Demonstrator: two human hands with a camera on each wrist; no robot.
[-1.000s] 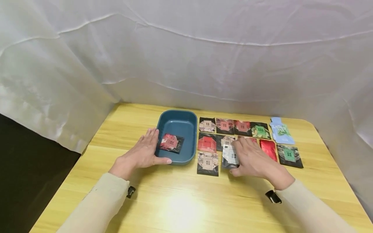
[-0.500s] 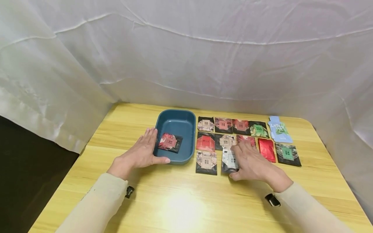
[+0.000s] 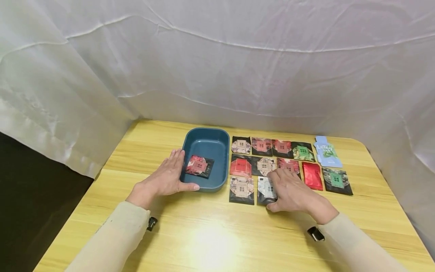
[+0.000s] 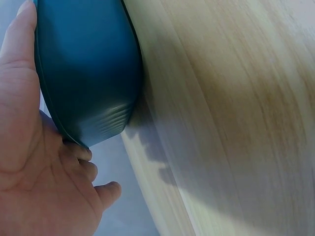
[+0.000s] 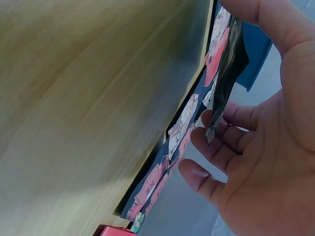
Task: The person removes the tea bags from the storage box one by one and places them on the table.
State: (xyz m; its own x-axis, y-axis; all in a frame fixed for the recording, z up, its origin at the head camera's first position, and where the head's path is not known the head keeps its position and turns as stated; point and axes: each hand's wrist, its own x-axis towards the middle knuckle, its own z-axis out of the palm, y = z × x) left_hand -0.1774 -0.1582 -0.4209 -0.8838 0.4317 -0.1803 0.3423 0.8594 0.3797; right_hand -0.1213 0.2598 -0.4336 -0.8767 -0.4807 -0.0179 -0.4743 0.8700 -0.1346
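My left hand (image 3: 166, 175) rests against the blue tray (image 3: 220, 151), fingers straight along its left side and thumb at the near rim. A red and black tea sachet (image 3: 197, 165) lies inside, overlapping a darker one. My right hand (image 3: 290, 190) pinches a black and white tea sachet (image 3: 266, 189) between thumb and fingers at the near end of the sachet rows. In the right wrist view that sachet (image 5: 229, 73) shows edge-on, tilted, its dark side facing the palm. To its left lies a beige and black sachet (image 3: 242, 190).
Several tea sachets lie in rows right of the tray, among them a plain red one (image 3: 312, 176), a green-labelled one (image 3: 336, 180) and a green and black one (image 3: 303, 152). A light blue packet (image 3: 327, 153) sits at the far right. A pale curtain (image 3: 238, 83) hangs behind the table.
My right hand has brought the black and white sachet slightly left and nearer, beside the beige one; more of the row behind it shows. The left hand and tray have stayed put.
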